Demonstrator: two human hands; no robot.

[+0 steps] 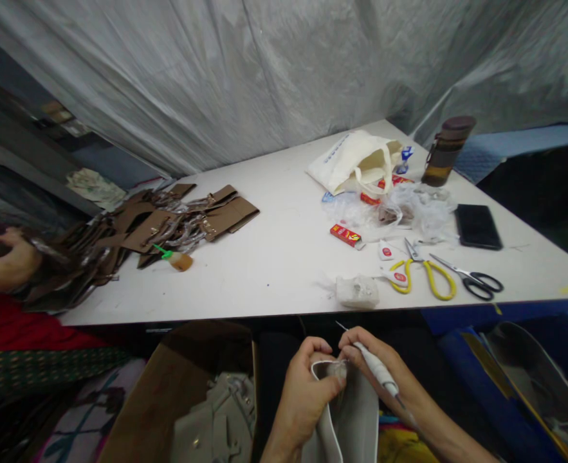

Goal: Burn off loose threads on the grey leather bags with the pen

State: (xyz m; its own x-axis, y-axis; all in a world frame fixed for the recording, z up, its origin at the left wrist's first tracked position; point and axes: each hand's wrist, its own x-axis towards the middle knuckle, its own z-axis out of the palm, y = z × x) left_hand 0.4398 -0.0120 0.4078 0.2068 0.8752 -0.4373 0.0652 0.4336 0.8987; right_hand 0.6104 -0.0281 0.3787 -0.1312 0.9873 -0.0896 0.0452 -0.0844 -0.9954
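Note:
My left hand (299,395) is closed on the upper edge of a light grey bag (358,421), its thumb pressed on a clear, plastic-covered bit at the rim. The bag hangs below the table's front edge with its mouth parted. My right hand (397,370) is closed around a white pen-shaped tool (377,368) with a thin metal tip and a cord at its back end. The tip points up and left, away from the bag. My right fingertips also meet the bag's rim beside my left hand; what they pinch there is too small to make out.
On the white table (264,276) lie a pale block (357,292), yellow-handled scissors (431,273), black scissors (479,280), a phone (478,226), a bottle (448,151) and a tote bag (356,157). Brown bags (230,215) pile up left, by another person's hand (16,263). A cardboard box (143,411) holds grey bags.

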